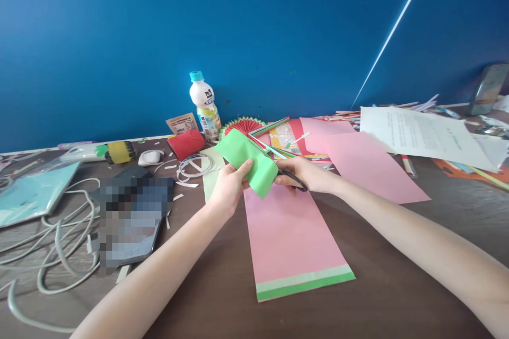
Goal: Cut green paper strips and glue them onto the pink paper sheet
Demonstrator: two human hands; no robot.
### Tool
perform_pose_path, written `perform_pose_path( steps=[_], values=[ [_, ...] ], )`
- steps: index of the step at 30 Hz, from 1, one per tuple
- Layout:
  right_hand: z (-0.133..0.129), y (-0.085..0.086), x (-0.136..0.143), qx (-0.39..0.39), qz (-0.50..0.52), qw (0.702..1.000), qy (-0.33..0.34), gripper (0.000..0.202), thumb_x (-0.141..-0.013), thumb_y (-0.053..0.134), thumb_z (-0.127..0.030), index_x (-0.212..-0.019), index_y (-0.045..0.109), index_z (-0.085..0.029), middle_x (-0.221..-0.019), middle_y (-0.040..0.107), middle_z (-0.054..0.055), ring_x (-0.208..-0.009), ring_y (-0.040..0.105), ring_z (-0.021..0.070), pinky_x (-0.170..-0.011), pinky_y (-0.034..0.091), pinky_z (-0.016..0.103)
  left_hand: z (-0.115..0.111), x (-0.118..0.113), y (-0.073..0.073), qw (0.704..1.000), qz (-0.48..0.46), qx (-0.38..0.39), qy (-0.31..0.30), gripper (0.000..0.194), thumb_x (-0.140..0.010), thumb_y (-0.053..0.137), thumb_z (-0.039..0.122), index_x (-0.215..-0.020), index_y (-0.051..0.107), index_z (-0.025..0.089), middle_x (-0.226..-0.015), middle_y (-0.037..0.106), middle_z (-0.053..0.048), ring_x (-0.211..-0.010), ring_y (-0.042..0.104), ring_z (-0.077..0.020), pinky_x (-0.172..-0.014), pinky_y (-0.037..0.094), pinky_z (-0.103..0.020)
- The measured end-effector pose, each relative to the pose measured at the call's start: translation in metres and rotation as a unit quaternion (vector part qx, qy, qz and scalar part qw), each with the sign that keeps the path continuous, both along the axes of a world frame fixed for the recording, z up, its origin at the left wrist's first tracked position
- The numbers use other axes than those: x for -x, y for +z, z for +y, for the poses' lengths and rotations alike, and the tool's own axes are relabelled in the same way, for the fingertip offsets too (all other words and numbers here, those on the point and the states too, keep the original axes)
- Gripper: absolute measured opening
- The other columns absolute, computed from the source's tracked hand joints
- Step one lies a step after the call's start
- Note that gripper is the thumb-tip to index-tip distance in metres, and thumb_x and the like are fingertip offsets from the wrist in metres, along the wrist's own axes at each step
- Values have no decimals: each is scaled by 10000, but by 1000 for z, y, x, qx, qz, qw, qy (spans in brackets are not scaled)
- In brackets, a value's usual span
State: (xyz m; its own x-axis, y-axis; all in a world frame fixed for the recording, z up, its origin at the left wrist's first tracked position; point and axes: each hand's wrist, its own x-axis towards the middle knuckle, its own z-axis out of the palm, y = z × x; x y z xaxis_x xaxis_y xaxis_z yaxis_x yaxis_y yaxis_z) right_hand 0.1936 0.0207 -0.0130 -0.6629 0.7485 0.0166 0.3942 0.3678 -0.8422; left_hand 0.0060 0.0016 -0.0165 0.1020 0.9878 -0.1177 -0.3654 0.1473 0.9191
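Note:
A bright green piece of paper point(260, 172) is pinched in my left hand point(233, 185), its lower end curling over. My right hand point(298, 174) grips scissors by their dark handle point(296, 181) at the paper's right edge. How far the blades are apart I cannot make out. Beneath both hands lies a pink sheet point(290, 238) with a light green and a bright green band along its near end. Behind the green paper shows a pleated red paper fan point(242, 126) with a green rim.
To the left are a phone point(139, 222), white cables point(59, 254), a red pouch point(186, 144) and paper scraps. A bottle point(204, 106) stands by the blue wall. On the right lie another pink sheet point(374, 169) and a printed white sheet point(421, 135).

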Motion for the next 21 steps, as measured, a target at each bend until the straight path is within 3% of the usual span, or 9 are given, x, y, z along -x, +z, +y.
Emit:
perform_pose_path(
  steps=[21],
  values=[
    [-2, -1, 3, -1, -4, 999, -32, 312, -761, 573, -489, -758, 532, -180, -560, 470, -33, -480, 482, 111, -476, 376, 246, -1, -2, 1, 999, -21, 26, 4, 176, -758, 593, 159, -919, 635, 102, -881, 709, -103, -788, 671, -194, -769, 531, -326]
  ],
)
